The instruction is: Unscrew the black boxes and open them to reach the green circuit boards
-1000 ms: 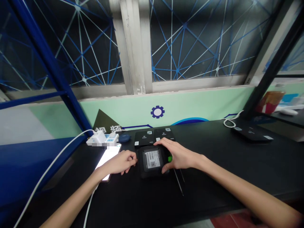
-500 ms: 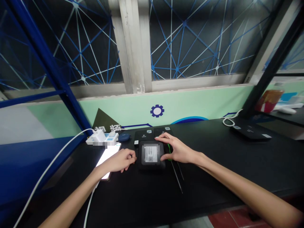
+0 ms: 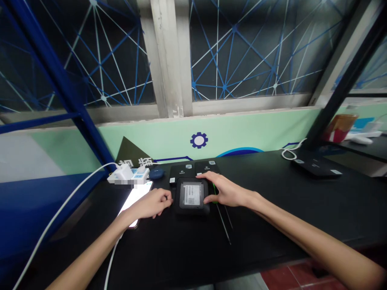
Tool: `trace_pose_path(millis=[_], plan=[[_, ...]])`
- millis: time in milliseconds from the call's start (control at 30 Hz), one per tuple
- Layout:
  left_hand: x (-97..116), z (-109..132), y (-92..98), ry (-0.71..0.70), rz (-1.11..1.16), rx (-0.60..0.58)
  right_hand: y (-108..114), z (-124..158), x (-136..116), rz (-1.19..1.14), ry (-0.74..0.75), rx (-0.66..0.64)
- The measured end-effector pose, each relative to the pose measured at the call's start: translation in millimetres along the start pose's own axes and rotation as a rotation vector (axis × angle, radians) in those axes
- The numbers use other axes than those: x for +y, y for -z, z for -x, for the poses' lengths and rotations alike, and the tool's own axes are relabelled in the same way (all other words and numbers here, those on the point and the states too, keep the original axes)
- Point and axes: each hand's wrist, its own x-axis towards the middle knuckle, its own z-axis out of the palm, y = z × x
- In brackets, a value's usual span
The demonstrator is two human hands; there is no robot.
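A small black device (image 3: 191, 196) with a white label on top lies flat on the black table (image 3: 272, 209). My right hand (image 3: 225, 190) rests against its right side, fingers spread over its far right corner. A green-handled tool (image 3: 215, 192) lies partly under that hand, its thin shaft (image 3: 224, 224) pointing toward me. My left hand (image 3: 151, 204) is loosely curled just left of the device, its fingertips at the device's left edge, resting over a lit phone (image 3: 133, 199).
Two flat black boxes (image 3: 193, 169) lie behind the device. A white power strip (image 3: 128, 176) with a white cable (image 3: 54, 225) and a dark blue oval case (image 3: 156, 173) sit at the back left. Another black box (image 3: 316, 166) and coiled cable (image 3: 288, 152) are far right.
My right hand slid the device away from me and set it flat; the fingers went from gripping its right side to lying spread on it. The left hand barely moved.
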Motion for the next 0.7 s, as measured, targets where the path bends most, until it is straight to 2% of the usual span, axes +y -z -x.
trace_pose_path(millis=[400,600,700], plan=[[-1.0,0.4,-1.0,-0.019,-0.001,0.016,4.5,-4.2,-1.5,0.053,-0.124,-0.162],[0.0,1.7,-1.0,-0.023,-0.004,0.024,6.5,-1.7,-2.4,0.064,-0.093,-0.155],[1.4,2.1,-0.6,-0.023,-0.005,0.027,7.7,-1.7,-6.0,0.079,-0.012,-0.110]])
